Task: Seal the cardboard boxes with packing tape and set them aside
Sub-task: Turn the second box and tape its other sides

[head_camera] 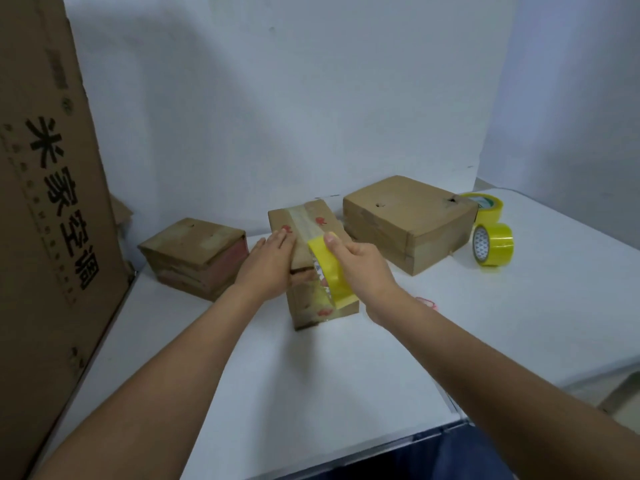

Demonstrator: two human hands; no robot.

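Cardboard box [311, 237], narrow, lies at the middle of the white desk [346, 375], long axis running near to far. A clear strip of tape [304, 220] already covers its top seam. The left hand [270, 263] lies flat and spread on the top, pressing the box down. The right hand [360, 268] grips a yellow tape roll [330, 271] at the near end of the box. Step in hand: taping the seam, judged nearly finished. Next move probably calls for carrying the strip over the near edge, then cutting it. Two other boxes [197, 254] [408, 220] flank it; two spare rolls [493, 245] [485, 206] sit far right.
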